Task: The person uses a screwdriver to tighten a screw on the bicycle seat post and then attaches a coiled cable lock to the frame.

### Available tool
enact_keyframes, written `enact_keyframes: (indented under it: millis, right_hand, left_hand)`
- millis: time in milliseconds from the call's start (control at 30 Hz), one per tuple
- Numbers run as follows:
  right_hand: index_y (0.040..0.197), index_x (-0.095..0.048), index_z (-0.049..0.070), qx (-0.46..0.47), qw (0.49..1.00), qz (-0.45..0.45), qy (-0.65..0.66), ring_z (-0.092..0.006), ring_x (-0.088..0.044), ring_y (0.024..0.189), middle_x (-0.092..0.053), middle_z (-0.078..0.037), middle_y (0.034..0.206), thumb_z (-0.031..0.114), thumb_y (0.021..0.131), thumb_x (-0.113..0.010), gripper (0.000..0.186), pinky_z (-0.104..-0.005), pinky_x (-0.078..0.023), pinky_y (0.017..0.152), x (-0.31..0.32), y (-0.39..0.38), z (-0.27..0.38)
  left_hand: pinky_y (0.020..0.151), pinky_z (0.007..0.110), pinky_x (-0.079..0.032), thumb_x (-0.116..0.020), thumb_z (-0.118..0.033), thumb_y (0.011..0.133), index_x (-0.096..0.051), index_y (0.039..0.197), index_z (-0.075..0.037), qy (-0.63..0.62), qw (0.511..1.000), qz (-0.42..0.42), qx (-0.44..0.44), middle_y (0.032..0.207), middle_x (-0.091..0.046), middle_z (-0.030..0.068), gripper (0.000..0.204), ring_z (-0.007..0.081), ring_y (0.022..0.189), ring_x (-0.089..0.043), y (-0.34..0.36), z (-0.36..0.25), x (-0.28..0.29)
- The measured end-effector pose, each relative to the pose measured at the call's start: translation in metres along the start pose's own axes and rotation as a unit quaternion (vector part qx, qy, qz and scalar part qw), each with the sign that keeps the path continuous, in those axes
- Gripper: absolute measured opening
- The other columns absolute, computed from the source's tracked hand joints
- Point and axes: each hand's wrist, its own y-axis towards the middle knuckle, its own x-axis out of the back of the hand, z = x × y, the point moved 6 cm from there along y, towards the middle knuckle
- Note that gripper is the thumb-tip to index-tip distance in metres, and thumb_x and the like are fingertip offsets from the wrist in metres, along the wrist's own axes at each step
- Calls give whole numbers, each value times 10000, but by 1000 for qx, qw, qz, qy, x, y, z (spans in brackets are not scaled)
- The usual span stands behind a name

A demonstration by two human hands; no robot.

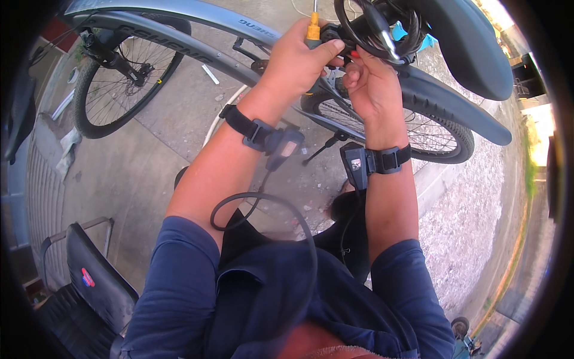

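Note:
A grey bicycle (221, 60) stands across the far side, its front wheel to the left. My left hand (293, 69) is closed around a screwdriver (313, 27) with a yellow and green handle, its shaft pointing away from me. The left thumb presses by dark parts below the black saddle (472, 48). Close beside it, my right hand (376, 90) has its fingers curled and pinched under a coiled black cable (409, 39). A small red piece (354, 54) shows at its fingertips; what it grips is mostly hidden.
The rear wheel (460, 146) sits under a black mudguard (454, 102), with a kickstand (326, 148) down. A black chair (98, 281) stands at lower left. Wrist devices (287, 146) are strapped to both arms, and a loose cable (305, 224) loops between them. Rough pale ground (460, 215) lies right.

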Motion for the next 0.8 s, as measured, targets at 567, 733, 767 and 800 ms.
enact_keyframes:
  millis: [567, 733, 767, 800]
  right_hand:
    - [889, -553, 11, -83, 989, -35, 120, -75, -419, 525, -465, 11, 608, 79, 928, -608, 96, -229, -343, 488, -8, 0, 2]
    - [946, -561, 30, -96, 991, -6, 98, -84, -444, 563, -526, -3, 712, 130, 945, -572, 100, -238, -359, 504, -3, 1, 4]
    - [946, -561, 30, -96, 991, -5, 98, -84, -444, 563, -526, -3, 712, 130, 945, -572, 100, -238, -359, 504, -3, 2, 3]
    - [965, -567, 38, -96, 992, -3, 82, -91, -456, 583, -546, -10, 761, 139, 945, -572, 103, -242, -368, 519, -3, 2, 3]
  left_hand:
    - [695, 252, -556, -701, -92, 883, -565, 1162, 4, -32, 997, -38, -61, 1007, -681, 77, 325, 139, 784, -689, -2, -11, -10]
    - [625, 240, -512, -697, -146, 900, -575, 1152, -9, -25, 999, -15, -37, 997, -685, 65, 312, 146, 792, -701, -3, -13, -2]
    - [604, 237, -495, -695, -172, 907, -579, 1153, -14, -38, 999, 2, -20, 994, -687, 61, 314, 150, 793, -705, -3, -13, -1]
    - [604, 237, -495, -695, -172, 907, -579, 1153, -14, -37, 999, 3, -22, 994, -687, 61, 314, 150, 793, -705, -3, -12, -1]
